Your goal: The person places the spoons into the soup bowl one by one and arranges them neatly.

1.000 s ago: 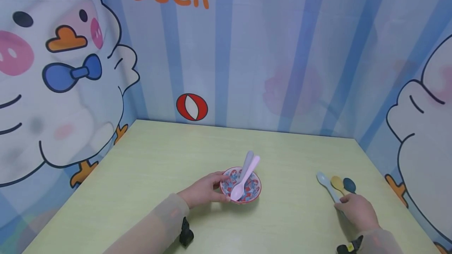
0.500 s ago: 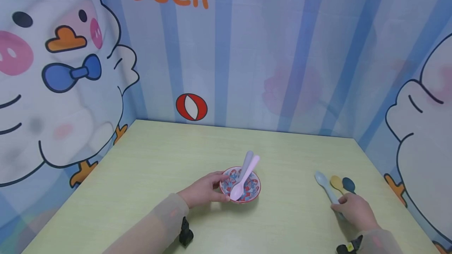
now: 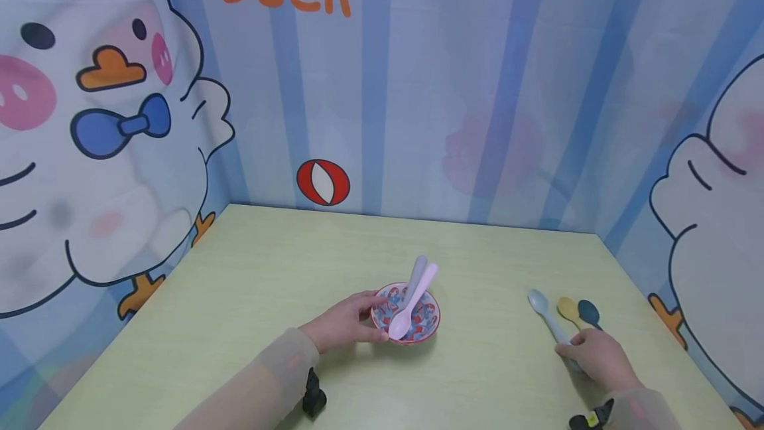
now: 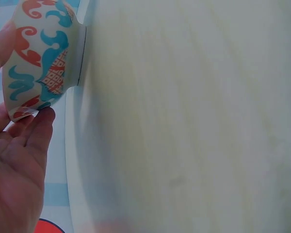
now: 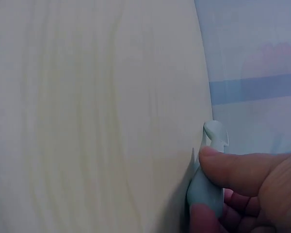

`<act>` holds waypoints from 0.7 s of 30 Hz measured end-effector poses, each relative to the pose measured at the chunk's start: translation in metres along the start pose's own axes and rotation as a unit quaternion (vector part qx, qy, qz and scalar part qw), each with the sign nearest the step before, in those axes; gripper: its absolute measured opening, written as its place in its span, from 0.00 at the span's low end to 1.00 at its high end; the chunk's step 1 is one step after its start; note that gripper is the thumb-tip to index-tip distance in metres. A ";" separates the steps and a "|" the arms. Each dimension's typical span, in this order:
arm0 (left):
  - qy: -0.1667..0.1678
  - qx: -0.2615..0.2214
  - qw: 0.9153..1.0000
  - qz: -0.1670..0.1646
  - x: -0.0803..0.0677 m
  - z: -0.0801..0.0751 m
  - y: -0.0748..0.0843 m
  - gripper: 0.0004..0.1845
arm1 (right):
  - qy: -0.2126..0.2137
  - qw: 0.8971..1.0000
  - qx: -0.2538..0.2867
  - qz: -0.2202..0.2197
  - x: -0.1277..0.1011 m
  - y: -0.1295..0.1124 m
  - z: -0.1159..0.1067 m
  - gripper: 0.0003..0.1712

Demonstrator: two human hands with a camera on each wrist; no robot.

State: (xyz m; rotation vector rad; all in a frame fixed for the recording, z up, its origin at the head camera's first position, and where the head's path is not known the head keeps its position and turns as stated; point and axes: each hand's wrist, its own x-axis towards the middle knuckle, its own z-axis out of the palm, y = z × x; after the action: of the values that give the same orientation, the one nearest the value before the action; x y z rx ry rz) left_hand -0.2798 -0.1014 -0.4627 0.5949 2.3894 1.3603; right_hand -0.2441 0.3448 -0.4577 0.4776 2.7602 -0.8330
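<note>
Between thumb and fingers, my left hand (image 3: 346, 324) grips the left side of a small red-and-blue patterned bowl (image 3: 428, 324). The left wrist view shows the bowl's (image 4: 43, 53) outer wall, with fingertips at its rim. Two spoons rest in it: a pink spoon (image 3: 401, 324) on top of a lilac spoon (image 3: 418, 271), handles pointing up and away. At the right, my right hand (image 3: 599, 358) pinches the handle of a light blue spoon (image 3: 539, 302); the right wrist view shows thumb and fingers round its thick handle (image 5: 205, 191).
Beside the light blue spoon lie a yellow spoon (image 3: 568, 308) and a dark blue spoon (image 3: 589, 312), their handles hidden behind the right hand. The pale wooden table (image 3: 298, 251) ends at a blue striped duck-print curtain (image 3: 418, 85) behind and at both sides.
The light blue spoon's bowl end has swung a little left, away from the yellow spoon, and the right hand has shifted slightly left with it. The left hand and bowl have stayed put.
</note>
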 end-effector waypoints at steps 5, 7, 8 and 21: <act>0.002 0.002 1.000 0.002 0.000 0.000 0.000 0.42 | -0.014 0.999 0.033 0.008 0.003 -0.001 0.002 0.17; 0.003 0.001 1.000 0.001 -0.001 0.001 0.000 0.42 | -0.018 0.999 0.045 0.009 0.004 0.000 0.003 0.17; 0.004 0.000 1.000 0.000 -0.001 0.001 0.001 0.42 | -0.020 0.999 0.049 0.009 0.005 0.000 0.003 0.17; 0.004 -0.003 1.000 -0.001 -0.001 0.001 0.000 0.42 | -0.049 0.976 0.211 0.012 -0.002 0.000 0.000 0.27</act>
State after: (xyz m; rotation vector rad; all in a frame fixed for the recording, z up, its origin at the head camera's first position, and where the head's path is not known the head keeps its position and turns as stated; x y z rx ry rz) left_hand -0.2787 -0.1008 -0.4633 0.5854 2.3906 1.3703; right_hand -0.2425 0.3440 -0.4570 0.5224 2.4781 -1.4061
